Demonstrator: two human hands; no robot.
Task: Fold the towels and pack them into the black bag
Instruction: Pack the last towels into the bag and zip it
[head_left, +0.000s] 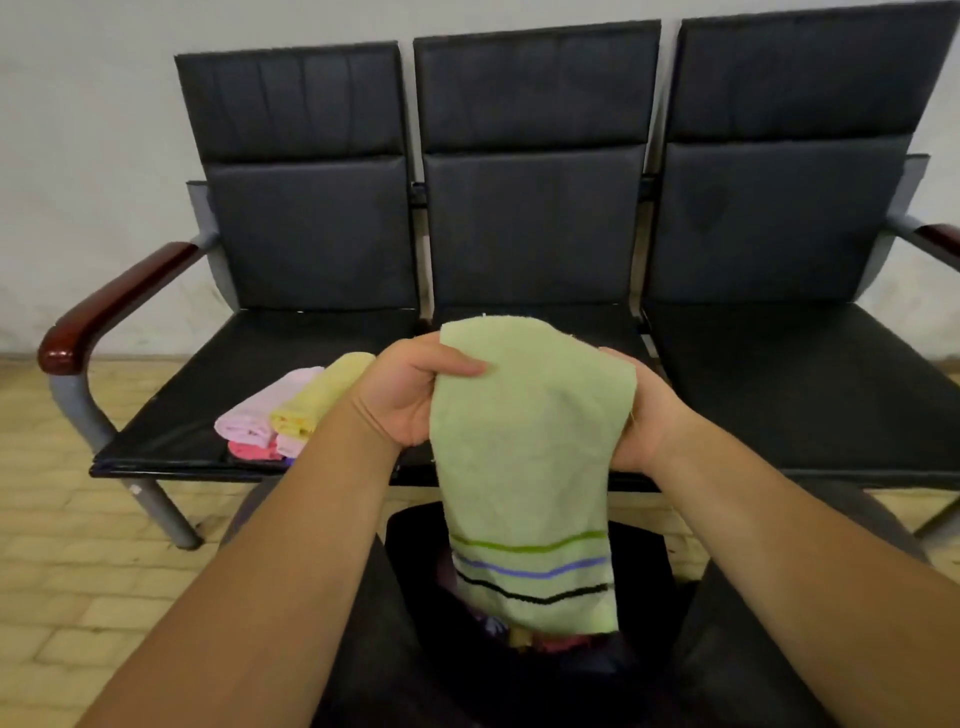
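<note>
Bare forearms reach forward over dark-trousered knees, and between those knees stands the open black bag (410, 545). Bits of yellow, pink and purple cloth show in its mouth. A pale green terry towel with green, blue and black stripes near its lower end (524, 441) hangs unfolded from both hands, its striped end dipping into the bag's opening.

The left hand (410, 395) grips the towel's upper left edge, thumb pressed on the front of the cloth and fingers curled behind it. The right hand (649, 415) holds the upper right edge; its fingers are hidden behind the towel, but the cloth is gathered into its grasp.

Beyond the hands, a small pile of folded towels in pale pink, yellow and coral (283, 418) lies on the left seat of the black padded three-seat surface (171, 415), which stands on a yellowish tiled floor (62, 519) against a pale wall (78, 156).
</note>
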